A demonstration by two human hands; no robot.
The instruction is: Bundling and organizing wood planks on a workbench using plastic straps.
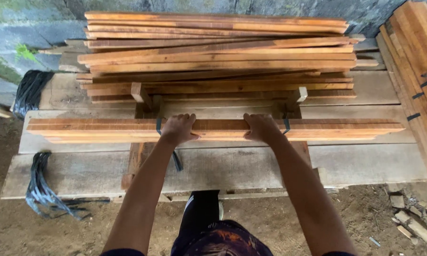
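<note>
Squarely under both hands (178, 129) (261, 127), their fingers clamped over it, the slat bundle (81, 129).

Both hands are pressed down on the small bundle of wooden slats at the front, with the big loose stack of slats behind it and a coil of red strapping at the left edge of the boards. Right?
Not quite: the strapping at the left is black, not red, as the head view shows. The rest stands: left hand and right hand rest on the front bundle of slats, with the larger stack behind it.
</note>
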